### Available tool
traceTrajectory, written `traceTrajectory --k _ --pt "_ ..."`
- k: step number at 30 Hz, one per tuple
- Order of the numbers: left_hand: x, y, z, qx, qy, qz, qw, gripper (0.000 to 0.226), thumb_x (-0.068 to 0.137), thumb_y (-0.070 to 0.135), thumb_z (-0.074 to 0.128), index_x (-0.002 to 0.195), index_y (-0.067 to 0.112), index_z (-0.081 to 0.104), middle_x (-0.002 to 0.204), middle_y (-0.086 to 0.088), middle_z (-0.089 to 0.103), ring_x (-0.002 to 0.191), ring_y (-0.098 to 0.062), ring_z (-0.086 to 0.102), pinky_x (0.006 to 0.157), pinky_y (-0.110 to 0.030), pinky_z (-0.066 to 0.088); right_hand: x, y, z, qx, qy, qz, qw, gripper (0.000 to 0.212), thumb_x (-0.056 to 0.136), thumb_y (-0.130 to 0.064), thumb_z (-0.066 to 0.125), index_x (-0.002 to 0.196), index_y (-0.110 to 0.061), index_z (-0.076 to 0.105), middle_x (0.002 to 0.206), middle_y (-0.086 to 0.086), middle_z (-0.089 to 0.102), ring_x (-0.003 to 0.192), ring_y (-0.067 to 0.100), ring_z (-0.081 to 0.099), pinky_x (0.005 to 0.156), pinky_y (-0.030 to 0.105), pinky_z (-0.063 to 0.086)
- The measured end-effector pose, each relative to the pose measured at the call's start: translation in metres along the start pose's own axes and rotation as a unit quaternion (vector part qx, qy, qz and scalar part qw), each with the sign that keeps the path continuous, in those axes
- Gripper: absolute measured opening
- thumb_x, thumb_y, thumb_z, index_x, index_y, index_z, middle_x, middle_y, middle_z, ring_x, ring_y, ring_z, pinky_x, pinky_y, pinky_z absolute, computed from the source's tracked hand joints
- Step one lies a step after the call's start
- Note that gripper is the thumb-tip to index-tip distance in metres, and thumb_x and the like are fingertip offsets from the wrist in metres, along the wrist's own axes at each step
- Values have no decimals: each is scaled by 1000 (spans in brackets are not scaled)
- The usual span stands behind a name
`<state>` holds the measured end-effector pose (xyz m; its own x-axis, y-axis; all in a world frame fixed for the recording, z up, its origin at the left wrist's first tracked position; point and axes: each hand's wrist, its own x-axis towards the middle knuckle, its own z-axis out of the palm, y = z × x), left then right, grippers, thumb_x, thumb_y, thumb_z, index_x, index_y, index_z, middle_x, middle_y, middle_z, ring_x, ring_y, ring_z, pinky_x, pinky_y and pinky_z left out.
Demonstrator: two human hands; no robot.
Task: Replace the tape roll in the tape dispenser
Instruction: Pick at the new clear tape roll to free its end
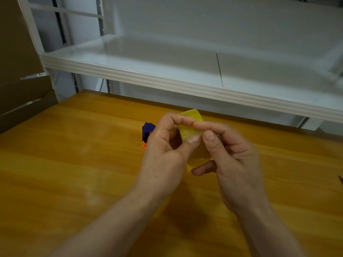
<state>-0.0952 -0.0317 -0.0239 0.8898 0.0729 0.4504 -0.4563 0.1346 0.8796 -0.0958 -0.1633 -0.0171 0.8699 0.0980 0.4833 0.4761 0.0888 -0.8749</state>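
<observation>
A yellowish clear tape roll (191, 125) is held up above the wooden table (74, 164), between both hands. My left hand (165, 151) grips it from the left, thumb on its outer face. My right hand (232, 156) pinches the roll's outer layer with thumb and forefinger, the other fingers curled under it. Behind my left hand, mostly hidden, the purple and orange tape dispenser (147, 131) sits on the table.
A white metal shelf (185, 84) juts out over the back of the table. Brown cardboard boxes (20, 86) stand at the far left. A thin dark object (340, 179) pokes in at the right edge.
</observation>
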Motion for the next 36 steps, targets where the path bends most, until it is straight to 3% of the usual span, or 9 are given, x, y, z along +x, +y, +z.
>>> traceTrajectory --k 5,9,13,16,21,25,29,33,36 --pt "4 -1 -1 -5 13 -6 1000 19 85 21 70 102 18 62 97 -37 60 95 -56 56 82 -68 50 3 1 4 7 3 -2 1000 28 93 -22 58 99 -38 81 108 -4 73 94 15 74 50 27 60" --pt "5 -2 -3 9 16 7 1000 13 85 21 70 95 23 62 84 -35 54 80 -52 53 63 -59 46 6 5 3 6 4 -11 1000 24 93 -23 59 100 -32 80 108 -1 73 95 18 74 52 28 61" --pt "8 0 -9 6 17 14 1000 11 92 11 69 87 17 61 73 -4 61 68 -18 57 58 -29 47 7 4 1 0 0 5 1000 30 94 -27 60 116 -41 74 108 5 74 95 14 73 53 31 62" --pt "18 6 -26 -12 58 -26 998 16 93 13 64 82 24 63 82 2 65 80 -21 60 69 -36 51 12 7 -5 -45 24 71 996 45 98 -25 60 138 -46 53 105 -3 80 98 10 77 55 30 63" --pt "32 11 -52 -30 138 -50 989 21 98 12 58 83 27 58 81 10 75 79 -11 73 60 -28 57 36 31 -12 -339 43 107 934 26 101 -34 61 127 -38 59 113 -11 72 105 7 69 79 33 63" --pt "34 9 -55 -3 179 -48 983 20 100 12 57 85 25 56 78 10 75 70 -5 73 50 -24 53 60 41 9 -441 -74 142 883 61 92 -50 67 146 -27 49 143 -1 60 130 20 58 101 41 54" --pt "34 8 -54 10 184 -63 981 17 102 13 52 88 22 52 63 26 69 58 7 68 43 -20 52 76 53 25 -475 -157 224 836 75 89 -44 74 153 -23 38 140 4 62 110 19 64 89 34 59" --pt "34 7 -53 43 197 -72 977 19 102 14 52 88 26 54 94 9 72 62 0 71 51 -25 54 77 55 20 -497 -164 264 810 44 91 -42 73 126 -16 63 100 -1 72 81 12 66 65 27 54" --pt "34 5 -52 44 197 -86 976 12 103 16 52 93 24 54 123 -16 65 67 -11 74 54 -24 56 71 57 9 -399 -129 327 847 56 85 -67 65 106 -16 69 88 3 72 84 19 71 74 37 60"
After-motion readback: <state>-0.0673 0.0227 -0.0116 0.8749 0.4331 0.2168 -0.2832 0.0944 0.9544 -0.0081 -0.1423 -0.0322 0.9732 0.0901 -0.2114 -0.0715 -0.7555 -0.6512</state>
